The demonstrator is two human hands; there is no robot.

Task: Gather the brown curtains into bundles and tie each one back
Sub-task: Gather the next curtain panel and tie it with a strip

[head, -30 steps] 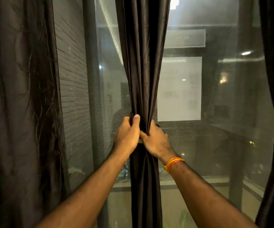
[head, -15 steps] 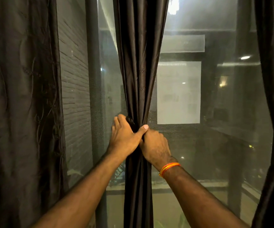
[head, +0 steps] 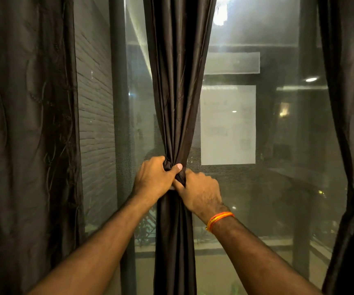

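Head view: middle brown curtain point(head: 177, 86) gathered into a narrow bundle before the window glass point(head: 278, 188). Left hand point(head: 153, 180) closed around the pinch point, thumb across the front; right hand point(head: 200, 191) closed on the folds just below, touching the left. Orange thread band point(head: 218, 219) on right wrist. Looser curtains at far left point(head: 27, 135) and far right point(head: 350, 103).

Counts at the window

Three brown curtains: one gathered curtain point(head: 177, 92) inside the grip, one loose curtain point(head: 27, 135) left of it, one point(head: 348, 124) right. Two hands: left hand point(head: 153, 178), right hand point(head: 200, 191). One orange wristband point(head: 218, 219) below the grip
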